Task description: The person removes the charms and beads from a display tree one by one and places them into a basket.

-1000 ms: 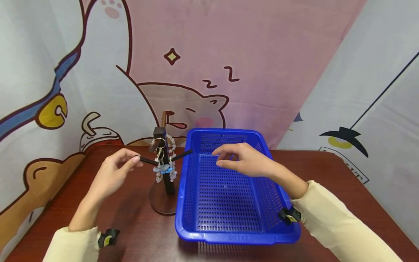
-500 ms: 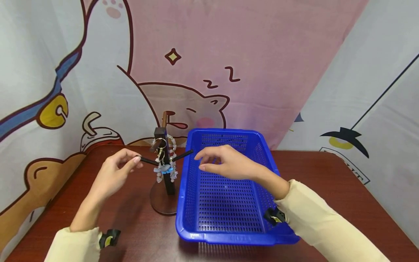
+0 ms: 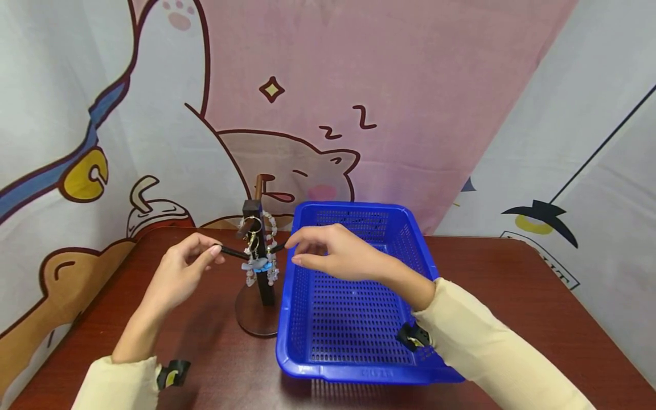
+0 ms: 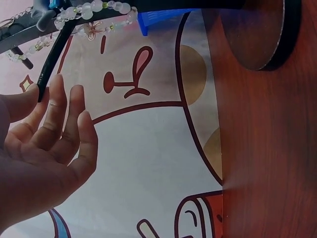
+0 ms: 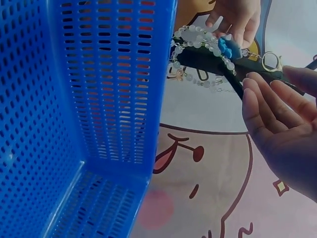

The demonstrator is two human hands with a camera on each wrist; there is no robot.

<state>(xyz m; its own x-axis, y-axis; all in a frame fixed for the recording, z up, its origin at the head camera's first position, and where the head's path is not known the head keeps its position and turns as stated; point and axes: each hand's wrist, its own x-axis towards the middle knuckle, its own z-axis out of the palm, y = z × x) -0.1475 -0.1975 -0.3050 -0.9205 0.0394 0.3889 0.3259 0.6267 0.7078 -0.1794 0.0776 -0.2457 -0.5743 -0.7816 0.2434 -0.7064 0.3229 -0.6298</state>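
Left hand: The left hand point(image 3: 176, 274) pinches the tip of a black peg point(image 3: 233, 251) between thumb and fingers.
Right hand: The right hand point(image 3: 338, 254) reaches across the blue basket point(image 3: 369, 373) to the tip of a second peg point(image 3: 278, 248), fingers loosely bent, thumb held apart; whether they touch it cannot be told.
Stand: The dark stand point(image 3: 266, 294) rises upright between the hands, its round base point(image 3: 254, 322) on the reddish-brown table point(image 3: 205, 364).
Jewelry: Pale beaded bracelets point(image 4: 86, 10), a blue charm point(image 5: 228, 48) and a gold-coloured ring point(image 5: 279, 65) hang at the post.
Basket: Perforated plastic, it sits on the table just right of the stand.
Backdrop: A cartoon-printed cloth point(image 3: 410, 85), sleeping bear included, hangs behind.
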